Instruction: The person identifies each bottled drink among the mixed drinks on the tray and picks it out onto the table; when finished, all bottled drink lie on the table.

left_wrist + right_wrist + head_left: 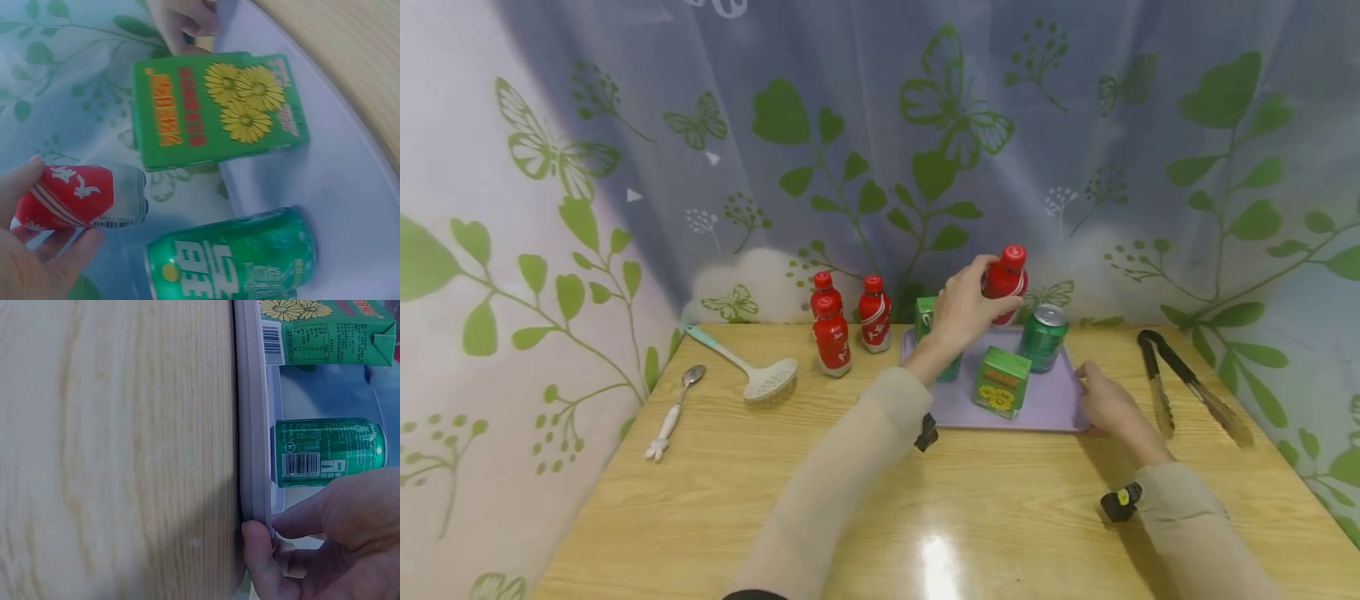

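My left hand (pixel 964 307) grips a red bottle (pixel 1009 283) with a red cap at the back of the lilac tray (pixel 1045 408). In the left wrist view, the fingers are curled round the bottle (pixel 81 194), and its clear base sticks out uncovered. A green drink can (pixel 1043 340) and a green drink carton (pixel 1002 383) with yellow flowers stand upright on the tray. Another green carton (pixel 927 310) is partly hidden behind my left hand and wrist. My right hand (pixel 1111 402) pinches the tray's right front corner, thumb over the rim (pixel 253 412).
Several red bottles (pixel 832 337) stand left of the tray. Farther left lie a slotted ladle (pixel 767 379) with a mint handle and a white-handled spoon (pixel 672 417). Black-handled tongs (pixel 1187 371) lie to the right. A patterned curtain (pixel 865 167) hangs behind the wooden table (pixel 1000 517).
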Motion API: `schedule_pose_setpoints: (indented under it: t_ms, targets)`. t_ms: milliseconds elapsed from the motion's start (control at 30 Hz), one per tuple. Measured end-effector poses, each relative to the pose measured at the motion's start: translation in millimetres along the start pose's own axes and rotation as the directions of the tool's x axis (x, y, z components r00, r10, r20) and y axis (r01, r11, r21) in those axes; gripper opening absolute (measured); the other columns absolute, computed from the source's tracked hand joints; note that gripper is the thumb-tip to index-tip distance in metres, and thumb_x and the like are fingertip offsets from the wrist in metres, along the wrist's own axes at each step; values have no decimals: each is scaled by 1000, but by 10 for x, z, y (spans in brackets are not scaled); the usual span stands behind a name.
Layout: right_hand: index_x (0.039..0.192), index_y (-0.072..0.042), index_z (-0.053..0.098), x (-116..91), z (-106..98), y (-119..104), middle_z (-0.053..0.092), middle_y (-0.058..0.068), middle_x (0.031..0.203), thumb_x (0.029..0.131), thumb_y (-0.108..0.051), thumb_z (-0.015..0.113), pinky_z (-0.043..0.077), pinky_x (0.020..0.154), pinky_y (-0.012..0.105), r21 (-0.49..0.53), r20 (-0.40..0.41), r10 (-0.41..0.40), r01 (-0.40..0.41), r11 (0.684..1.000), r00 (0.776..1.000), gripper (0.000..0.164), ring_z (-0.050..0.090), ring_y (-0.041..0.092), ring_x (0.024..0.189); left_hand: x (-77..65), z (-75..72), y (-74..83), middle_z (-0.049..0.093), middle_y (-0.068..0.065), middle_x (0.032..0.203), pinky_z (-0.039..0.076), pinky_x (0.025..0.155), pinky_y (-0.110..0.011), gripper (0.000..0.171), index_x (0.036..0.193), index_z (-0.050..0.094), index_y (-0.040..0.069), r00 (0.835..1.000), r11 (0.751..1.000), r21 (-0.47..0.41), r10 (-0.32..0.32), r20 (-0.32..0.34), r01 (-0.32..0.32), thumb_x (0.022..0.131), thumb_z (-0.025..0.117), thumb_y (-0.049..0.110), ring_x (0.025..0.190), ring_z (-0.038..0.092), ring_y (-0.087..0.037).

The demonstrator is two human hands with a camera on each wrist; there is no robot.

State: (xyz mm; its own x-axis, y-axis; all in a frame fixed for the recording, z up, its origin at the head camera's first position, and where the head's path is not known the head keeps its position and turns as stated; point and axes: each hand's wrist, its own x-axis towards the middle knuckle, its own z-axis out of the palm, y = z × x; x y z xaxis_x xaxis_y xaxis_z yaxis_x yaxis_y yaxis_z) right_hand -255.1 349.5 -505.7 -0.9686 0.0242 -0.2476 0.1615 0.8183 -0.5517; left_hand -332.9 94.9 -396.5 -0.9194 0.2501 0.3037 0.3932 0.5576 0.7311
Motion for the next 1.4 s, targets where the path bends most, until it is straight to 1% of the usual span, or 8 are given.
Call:
schedule_pose_setpoints:
  t_ms: [200,300,500,667,900,1033,1233,1400]
  targets:
    - [146,11,30,-15,-14,-16,49,50,133,98,1,37,61,61,35,-13,-1,-19,19,1000,1000,50,65,46,100,-47,-175,44,68,-1,136,61,84,-28,70,152,50,22,1000,981,-196,3,-21,-7,92,83,35,111,69,-16]
    - [146,10,30,-23,-24,-35,49,51,133,98,0,37,61,61,35,-23,-2,-16,16,1000,1000,49,65,46,99,-65,-281,74,67,-4,138,63,87,-31,70,153,49,21,999,971,-240,-12,-30,4,93,82,34,115,69,-19]
    - [145,10,30,-31,-21,-59,48,50,132,99,0,38,61,60,34,-27,-2,5,-5,1000,1000,48,64,42,92,-111,-495,120,65,-3,144,63,91,-36,70,154,50,23,996,941,-330,-86,-15,76,93,82,32,121,67,-22]
    - [145,11,31,-29,-10,-51,48,50,131,98,1,37,61,60,33,-26,-3,5,-5,1000,1000,48,64,44,94,-164,-676,122,64,-5,144,64,91,-38,73,157,48,22,996,914,-398,-88,-6,79,93,82,30,122,66,-25]
    - [144,12,31,-9,2,-44,49,49,132,100,1,34,60,60,34,-25,-5,-13,13,1000,1000,46,64,46,98,-220,-973,44,62,-3,145,62,96,-39,75,158,47,25,994,900,-426,-107,-19,89,92,82,30,126,64,-24]
    - [144,12,31,5,7,-30,49,49,132,100,1,35,60,60,34,-25,-5,-9,9,1000,1000,45,64,46,99,-258,-1106,-72,60,-3,146,63,95,-38,74,159,45,26,994,905,-415,-108,-24,89,94,80,29,125,67,-25]
    - [141,12,33,24,16,-20,53,47,126,99,2,37,61,59,35,-50,-24,-21,20,999,999,43,66,44,95,-334,-1207,-273,60,-9,143,63,96,-44,71,158,45,24,991,917,-391,-115,-70,78,96,78,24,119,69,-30]
    - [141,12,33,23,22,-21,53,47,127,99,1,37,60,60,35,-62,-26,-21,19,998,999,44,65,45,96,-421,-1235,-428,61,-8,142,59,104,-48,70,158,45,25,984,921,-373,-154,-89,110,96,78,24,124,66,-29]
